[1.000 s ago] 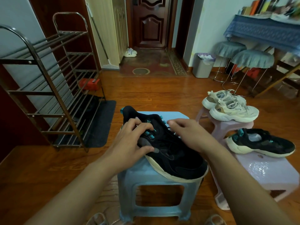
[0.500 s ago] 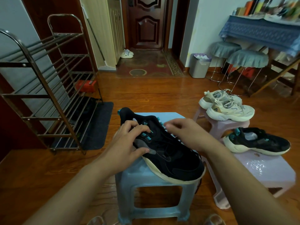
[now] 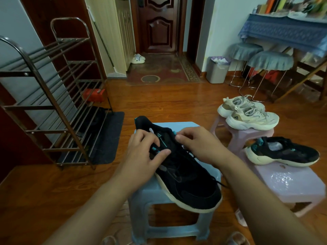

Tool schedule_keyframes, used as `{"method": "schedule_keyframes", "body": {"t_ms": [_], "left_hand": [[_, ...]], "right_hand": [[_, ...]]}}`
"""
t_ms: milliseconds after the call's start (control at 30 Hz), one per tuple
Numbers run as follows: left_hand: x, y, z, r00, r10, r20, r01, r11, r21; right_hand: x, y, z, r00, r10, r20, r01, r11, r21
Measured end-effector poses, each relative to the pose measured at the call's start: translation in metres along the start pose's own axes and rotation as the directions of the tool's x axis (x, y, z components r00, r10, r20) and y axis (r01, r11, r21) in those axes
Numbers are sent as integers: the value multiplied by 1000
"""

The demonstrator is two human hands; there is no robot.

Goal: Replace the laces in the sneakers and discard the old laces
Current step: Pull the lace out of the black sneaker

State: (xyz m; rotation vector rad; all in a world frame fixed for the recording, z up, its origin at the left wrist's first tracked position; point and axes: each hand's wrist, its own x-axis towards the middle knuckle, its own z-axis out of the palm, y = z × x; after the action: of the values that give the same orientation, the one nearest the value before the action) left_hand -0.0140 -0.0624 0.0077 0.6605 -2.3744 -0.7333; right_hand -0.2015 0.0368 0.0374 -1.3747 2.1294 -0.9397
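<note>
Two hands work a black sneaker (image 3: 185, 175) on a blue stool (image 3: 187, 227): left hand (image 3: 143, 152) pinches the eyelet edge; right hand's (image 3: 200, 147) curled fingertips are hidden, grip unclear.

Both forearms bare, reaching forward from lower corners of view, converging toward centre. Left hand (image 3: 144, 153) palm down, fingers curled, thumb (image 3: 161, 153) stretched rightward, tip pressed against black sneaker (image 3: 185, 174) at lace area; fingertips bent onto tongue. Right hand (image 3: 198, 145) palm down, wrist angled inward, fingers curled with tips pinched together at sneaker's top eyelets. What fingertips pinch too small to tell. Hands near each other, not touching.
</note>
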Motion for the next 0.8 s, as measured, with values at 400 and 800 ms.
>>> {"method": "schedule_keyframes", "body": {"t_ms": [400,800], "left_hand": [[3,40,-7,999,-47,-14,49,952,303],[12,6,-12,982,-67,178,75,996,-40]], "right_hand": [[-15,57,-29,836,482,-262,-528,837,-142],[-49,2,12,991,60,118,-104,903,417]]}}
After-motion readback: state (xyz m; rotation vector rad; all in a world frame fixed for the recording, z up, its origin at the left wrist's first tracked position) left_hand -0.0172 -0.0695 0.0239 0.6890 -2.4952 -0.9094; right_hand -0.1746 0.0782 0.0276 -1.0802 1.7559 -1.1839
